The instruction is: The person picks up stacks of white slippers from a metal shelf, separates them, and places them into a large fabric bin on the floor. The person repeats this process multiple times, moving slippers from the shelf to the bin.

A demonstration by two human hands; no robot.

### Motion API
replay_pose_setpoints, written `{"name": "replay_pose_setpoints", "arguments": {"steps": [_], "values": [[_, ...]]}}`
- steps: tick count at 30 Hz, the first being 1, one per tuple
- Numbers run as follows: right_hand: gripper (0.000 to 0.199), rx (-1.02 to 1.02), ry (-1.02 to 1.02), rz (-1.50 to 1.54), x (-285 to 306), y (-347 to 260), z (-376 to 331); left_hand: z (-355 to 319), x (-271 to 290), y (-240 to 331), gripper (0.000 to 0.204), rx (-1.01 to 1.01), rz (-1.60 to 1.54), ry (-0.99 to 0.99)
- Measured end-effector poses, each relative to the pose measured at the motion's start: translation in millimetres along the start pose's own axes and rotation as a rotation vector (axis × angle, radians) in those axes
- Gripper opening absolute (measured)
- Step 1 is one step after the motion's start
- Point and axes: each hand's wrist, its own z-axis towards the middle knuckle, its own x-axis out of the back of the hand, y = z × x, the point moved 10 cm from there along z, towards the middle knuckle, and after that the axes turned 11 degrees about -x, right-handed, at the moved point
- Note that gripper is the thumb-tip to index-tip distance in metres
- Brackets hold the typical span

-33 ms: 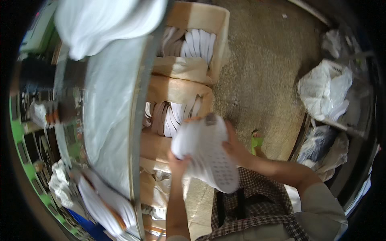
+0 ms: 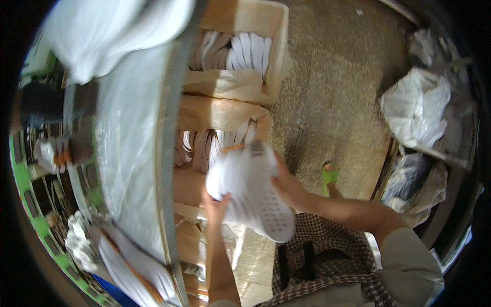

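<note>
My left hand (image 2: 216, 205), extended upward from the lower edge, and right hand (image 2: 287, 185), angled in from the lower right, are clamped on opposite sides of a tilted stack of white sole-shaped pieces (image 2: 248, 192) at centre frame.

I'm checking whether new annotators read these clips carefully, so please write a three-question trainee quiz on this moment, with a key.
1. What do the left hand and the right hand hold together?
2. True or false: a bright green slipper shows to the right of both hands in the picture.
3. Which pattern does the apron at the lower edge have?
a) wide stripes
b) small checks
c) large flowers

Key:
1. A stack of white sole-shaped pieces, gripped from both sides.
2. True.
3. b
</note>
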Motion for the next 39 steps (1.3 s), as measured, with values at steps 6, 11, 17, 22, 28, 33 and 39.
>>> {"name": "replay_pose_setpoints", "arguments": {"steps": [6,11,17,22,28,33,39], "values": [[0.063,-0.276,-0.001,-0.487,-146,121,189,128,85,-84,0.079,-0.236,0.622,-0.092],[0.068,-0.119,-0.693,-1.454,-241,217,212,113,-57,-296,0.092,-0.082,0.693,-0.664],[0.02,0.437,-0.477,-0.662,-232,142,83,142,-57,-337,0.068,-0.002,0.0,-0.465],[0.015,0.276,-0.742,-0.484,-220,163,12,157,-71,-339,0.076,0.132,0.004,-0.543],[0.019,0.04,-0.738,-0.579,-170,220,-44,164,-65,-341,0.088,0.094,0.451,-0.738],[0.025,0.011,-0.506,-0.559,-94,205,-66,157,-40,-299,0.087,-0.009,0.853,-0.499],[0.024,0.111,-0.419,-0.67,-29,130,-107,22,-86,-36,0.07,-0.334,0.562,-0.037]]}}
